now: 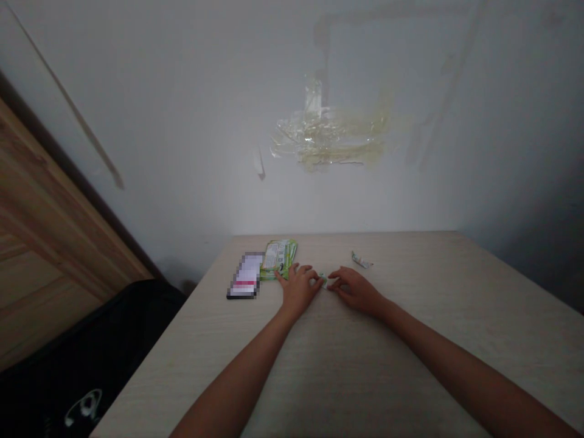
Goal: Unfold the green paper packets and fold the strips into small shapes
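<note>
Both hands rest low over the middle of the table. My left hand (298, 287) has its thumb and index finger pinched on a small green-and-white piece (323, 280) that looks like a wrapper or sticker. Its other fingers spread towards a stack of green printed packets (279, 257) just behind. From the right, my right hand (354, 288) comes up to the same piece with its fingertips drawn together; whether they hold its edge is too small to tell. A crumpled narrow wrapper strip (361, 260) lies beyond the right hand.
A phone (246, 277) with a blurred screen lies left of the packets, partly against them. The pale wood-grain table (319, 365) meets a wall (205, 121) with old tape on it. A black bag (114, 340) and wooden boards (41, 213) stand off the table's left side.
</note>
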`<state>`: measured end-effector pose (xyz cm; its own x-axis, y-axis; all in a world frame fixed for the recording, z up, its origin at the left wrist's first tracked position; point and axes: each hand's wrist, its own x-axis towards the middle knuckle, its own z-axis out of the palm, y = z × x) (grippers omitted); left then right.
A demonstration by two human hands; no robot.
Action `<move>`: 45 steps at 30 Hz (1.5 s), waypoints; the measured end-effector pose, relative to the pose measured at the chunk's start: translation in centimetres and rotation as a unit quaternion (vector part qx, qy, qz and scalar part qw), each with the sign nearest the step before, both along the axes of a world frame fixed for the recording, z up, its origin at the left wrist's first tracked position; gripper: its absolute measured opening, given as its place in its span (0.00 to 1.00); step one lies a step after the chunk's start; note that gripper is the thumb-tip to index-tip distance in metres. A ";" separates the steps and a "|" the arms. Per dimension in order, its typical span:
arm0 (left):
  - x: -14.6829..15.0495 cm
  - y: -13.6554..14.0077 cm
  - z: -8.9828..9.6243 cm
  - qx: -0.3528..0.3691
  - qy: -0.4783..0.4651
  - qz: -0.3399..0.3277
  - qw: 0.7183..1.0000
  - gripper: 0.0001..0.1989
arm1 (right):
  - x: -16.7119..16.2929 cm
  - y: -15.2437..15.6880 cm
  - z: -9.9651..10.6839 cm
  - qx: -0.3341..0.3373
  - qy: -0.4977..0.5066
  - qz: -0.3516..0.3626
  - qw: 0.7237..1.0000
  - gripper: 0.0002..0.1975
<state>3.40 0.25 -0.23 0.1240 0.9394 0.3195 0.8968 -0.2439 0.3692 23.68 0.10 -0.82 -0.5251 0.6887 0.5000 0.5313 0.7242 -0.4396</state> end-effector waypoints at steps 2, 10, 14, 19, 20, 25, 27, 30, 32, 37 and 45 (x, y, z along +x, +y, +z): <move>-0.1 0.0 0.0 -0.002 0.000 -0.001 1.000 0.07 | 0.0 -0.1 -0.1 -0.016 0.011 0.006 1.000 0.07; -0.2 0.0 0.5 -0.037 -0.003 -0.004 0.999 0.08 | -0.1 -0.1 -0.8 -0.024 0.018 -0.031 0.999 0.12; -0.3 0.2 0.2 -0.030 -0.010 -0.013 0.999 0.06 | -0.4 0.3 -0.7 0.035 -0.036 -0.068 0.996 0.09; -0.3 0.4 -0.2 -0.027 -0.019 -0.021 0.999 0.06 | -0.6 1.0 -0.7 0.068 -0.078 -0.106 0.989 0.04; -0.3 0.5 -0.2 -0.023 -0.020 -0.020 0.999 0.06 | -0.6 1.1 -0.7 0.070 -0.082 -0.112 0.988 0.04; -0.2 0.6 -0.3 -0.021 -0.019 -0.014 0.999 0.05 | -0.5 1.5 -1.1 0.066 -0.088 -0.121 0.986 0.04; -0.3 0.6 -0.3 -0.024 -0.020 -0.016 0.999 0.06 | -0.6 1.5 -1.1 0.067 -0.089 -0.129 0.985 0.04; -0.3 0.6 -0.3 -0.027 -0.022 -0.021 0.999 0.06 | -0.9 1.6 -1.0 0.072 -0.102 -0.148 0.981 0.05; -0.4 0.7 -0.3 -0.029 -0.024 -0.023 0.999 0.06 | -1.2 1.7 -0.9 0.077 -0.109 -0.165 0.977 0.05; -0.4 0.7 -0.3 -0.038 -0.020 -0.025 0.999 0.07 | -1.9 2.2 -1.0 0.085 -0.115 -0.206 0.968 0.07; -0.3 0.5 -0.4 -0.017 -0.010 -0.018 1.000 0.06 | -1.6 2.7 -1.6 -0.002 -0.053 -0.207 0.977 0.05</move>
